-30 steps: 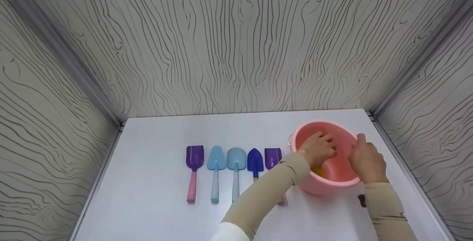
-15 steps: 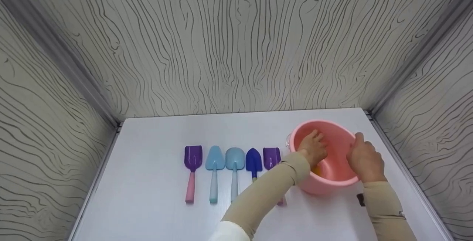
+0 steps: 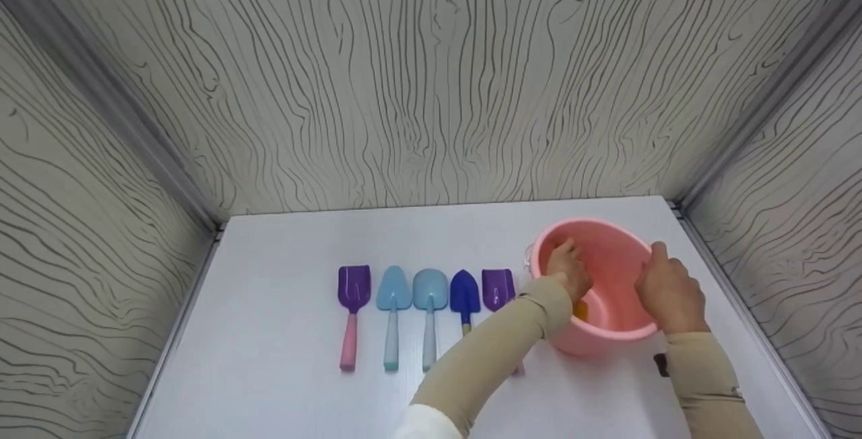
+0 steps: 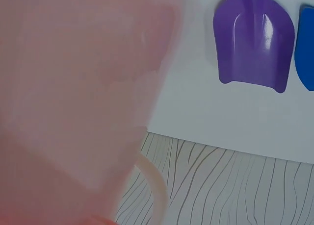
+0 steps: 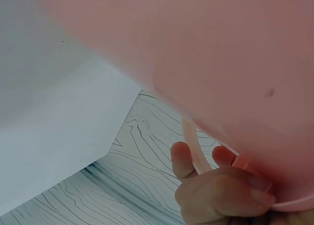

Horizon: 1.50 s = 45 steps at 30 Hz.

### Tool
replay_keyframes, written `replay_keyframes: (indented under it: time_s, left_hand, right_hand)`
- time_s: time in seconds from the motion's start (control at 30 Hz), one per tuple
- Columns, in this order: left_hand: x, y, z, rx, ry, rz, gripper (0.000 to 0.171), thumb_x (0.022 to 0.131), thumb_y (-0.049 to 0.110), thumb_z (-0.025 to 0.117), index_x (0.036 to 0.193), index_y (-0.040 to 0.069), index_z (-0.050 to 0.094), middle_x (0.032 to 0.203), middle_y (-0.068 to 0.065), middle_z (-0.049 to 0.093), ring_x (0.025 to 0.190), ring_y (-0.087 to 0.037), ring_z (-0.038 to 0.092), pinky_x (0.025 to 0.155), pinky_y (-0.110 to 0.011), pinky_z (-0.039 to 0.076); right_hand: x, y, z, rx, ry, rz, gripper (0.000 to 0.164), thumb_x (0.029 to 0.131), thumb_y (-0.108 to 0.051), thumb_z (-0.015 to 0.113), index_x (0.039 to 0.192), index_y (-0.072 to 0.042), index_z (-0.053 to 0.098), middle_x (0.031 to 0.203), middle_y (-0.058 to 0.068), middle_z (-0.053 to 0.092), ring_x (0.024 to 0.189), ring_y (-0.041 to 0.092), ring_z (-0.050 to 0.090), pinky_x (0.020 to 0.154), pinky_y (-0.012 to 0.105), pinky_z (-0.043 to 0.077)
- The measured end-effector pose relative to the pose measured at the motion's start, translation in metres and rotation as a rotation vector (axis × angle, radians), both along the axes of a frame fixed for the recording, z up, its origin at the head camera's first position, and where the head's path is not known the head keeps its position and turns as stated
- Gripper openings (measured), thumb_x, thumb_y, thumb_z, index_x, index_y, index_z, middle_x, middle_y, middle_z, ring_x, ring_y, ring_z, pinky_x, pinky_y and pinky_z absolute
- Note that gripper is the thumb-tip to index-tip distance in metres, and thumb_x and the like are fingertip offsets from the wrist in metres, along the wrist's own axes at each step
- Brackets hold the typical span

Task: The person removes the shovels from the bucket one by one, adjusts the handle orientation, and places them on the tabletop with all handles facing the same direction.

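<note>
A pink bucket [image 3: 584,345] stands at the right of the white table, its mouth tilted toward the person. Inside it is my left hand [image 3: 570,269], its fingertips hidden; what it holds, if anything, I cannot tell. Below this hand a yellow-orange thing [image 3: 580,310] shows in the bucket. My right hand [image 3: 672,294] grips the bucket's right rim, the fingers curled over it. In the right wrist view this hand [image 5: 216,193] is beside the pale bucket handle [image 5: 192,141]. The left wrist view shows the bucket's wall [image 4: 83,87] and no hand.
Left of the bucket, several toy shovels lie in a row: a purple one with a pink handle [image 3: 354,287], two light blue [image 3: 394,289], a dark blue [image 3: 465,291] and another purple [image 3: 498,289]. A small dark thing [image 3: 661,365] lies by the right sleeve. Wood-grain walls [image 3: 431,89] surround the table.
My left hand has moved left and deeper into the bucket, toward its near left wall. The right hand keeps its grip on the rim. The shovels lie as before.
</note>
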<state>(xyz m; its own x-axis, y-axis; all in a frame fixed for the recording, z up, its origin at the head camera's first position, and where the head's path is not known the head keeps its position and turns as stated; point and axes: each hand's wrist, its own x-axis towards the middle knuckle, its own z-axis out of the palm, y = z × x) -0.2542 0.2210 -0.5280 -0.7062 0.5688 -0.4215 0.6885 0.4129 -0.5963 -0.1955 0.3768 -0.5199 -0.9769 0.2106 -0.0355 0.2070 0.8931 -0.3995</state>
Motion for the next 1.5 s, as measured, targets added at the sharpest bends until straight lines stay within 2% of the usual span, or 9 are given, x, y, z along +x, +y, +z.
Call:
replay_keyframes:
  time_s: [0.1, 0.2, 0.53, 0.7, 0.83, 0.93, 1.1, 1.23, 1.5]
  left_hand:
    - [0.002, -0.002, 0.003, 0.015, -0.007, -0.004, 0.040, 0.109, 0.050, 0.055, 0.149, 0.053, 0.054, 0.156, 0.028, 0.051, 0.148, -0.007, 0.041, 0.131, -0.033, 0.015]
    - [0.003, -0.003, 0.008, 0.017, -0.001, -0.029, 0.036, 0.108, 0.046, 0.059, 0.145, 0.051, 0.058, 0.150, 0.025, 0.057, 0.139, -0.009, 0.047, 0.129, -0.033, 0.021]
    - [0.010, -0.009, 0.030, -0.014, 0.010, 0.009, 0.052, 0.106, 0.047, 0.063, 0.156, 0.049, 0.048, 0.159, 0.017, 0.053, 0.144, -0.017, 0.049, 0.130, -0.044, 0.023]
    - [0.015, -0.014, 0.038, -0.012, 0.045, -0.020, 0.055, 0.103, 0.051, 0.065, 0.155, 0.051, 0.047, 0.159, 0.016, 0.054, 0.143, -0.020, 0.049, 0.126, -0.046, 0.028]
    - [0.016, -0.019, 0.047, -0.003, 0.072, -0.039, 0.053, 0.106, 0.053, 0.055, 0.158, 0.049, 0.044, 0.163, 0.015, 0.049, 0.147, -0.021, 0.045, 0.128, -0.046, 0.024]
    - [0.015, -0.026, 0.056, 0.036, 0.085, -0.055, 0.049, 0.110, 0.054, 0.044, 0.159, 0.047, 0.044, 0.162, 0.013, 0.049, 0.145, -0.019, 0.044, 0.126, -0.044, 0.024]
    - [0.016, -0.048, 0.072, 0.076, 0.161, -0.127, 0.039, 0.113, 0.045, 0.047, 0.152, 0.043, 0.049, 0.147, 0.013, 0.056, 0.130, -0.017, 0.048, 0.116, -0.039, 0.034]
    - [0.022, -0.068, 0.088, 0.123, 0.218, -0.160, 0.034, 0.115, 0.043, 0.038, 0.145, 0.039, 0.051, 0.135, 0.012, 0.059, 0.119, -0.016, 0.050, 0.108, -0.036, 0.039]
    - [0.024, -0.106, 0.102, 0.333, 0.205, -0.134, 0.031, 0.111, 0.042, 0.045, 0.139, 0.032, 0.054, 0.124, 0.008, 0.064, 0.106, -0.016, 0.059, 0.105, -0.035, 0.049]
  right_hand:
    - [0.001, -0.001, 0.001, -0.009, -0.010, -0.008, 0.037, 0.113, -0.014, 0.038, 0.140, 0.011, 0.036, 0.093, 0.030, 0.058, 0.065, 0.033, 0.060, 0.050, 0.039, 0.048]
    - [0.001, 0.001, 0.002, -0.010, -0.013, -0.015, 0.037, 0.113, -0.014, 0.038, 0.139, 0.011, 0.036, 0.093, 0.031, 0.058, 0.065, 0.034, 0.059, 0.050, 0.039, 0.048]
    - [-0.001, 0.001, 0.001, -0.035, -0.050, -0.027, 0.040, 0.114, -0.016, 0.036, 0.143, 0.011, 0.035, 0.096, 0.030, 0.057, 0.065, 0.032, 0.059, 0.050, 0.037, 0.048]
    - [-0.001, 0.001, 0.000, -0.048, -0.061, -0.028, 0.040, 0.114, -0.016, 0.035, 0.144, 0.010, 0.034, 0.098, 0.031, 0.058, 0.066, 0.032, 0.061, 0.051, 0.038, 0.049]
    - [0.001, 0.001, -0.001, -0.018, -0.013, -0.010, 0.037, 0.112, -0.013, 0.038, 0.140, 0.012, 0.037, 0.092, 0.031, 0.059, 0.063, 0.034, 0.060, 0.049, 0.040, 0.047]
    - [0.001, 0.001, -0.001, 0.004, 0.021, 0.002, 0.037, 0.111, -0.011, 0.040, 0.138, 0.014, 0.038, 0.088, 0.031, 0.058, 0.062, 0.035, 0.059, 0.048, 0.041, 0.045]
    - [0.000, -0.002, -0.001, -0.016, -0.001, -0.002, 0.038, 0.112, -0.012, 0.040, 0.140, 0.013, 0.037, 0.091, 0.031, 0.058, 0.064, 0.034, 0.060, 0.049, 0.039, 0.046]
    - [-0.001, -0.002, -0.001, -0.025, -0.023, -0.012, 0.039, 0.113, -0.013, 0.039, 0.142, 0.012, 0.035, 0.095, 0.032, 0.058, 0.065, 0.034, 0.061, 0.050, 0.038, 0.047]
    - [-0.001, 0.002, -0.001, -0.032, -0.046, -0.026, 0.041, 0.114, -0.014, 0.039, 0.145, 0.011, 0.033, 0.099, 0.033, 0.058, 0.068, 0.034, 0.061, 0.051, 0.038, 0.048]
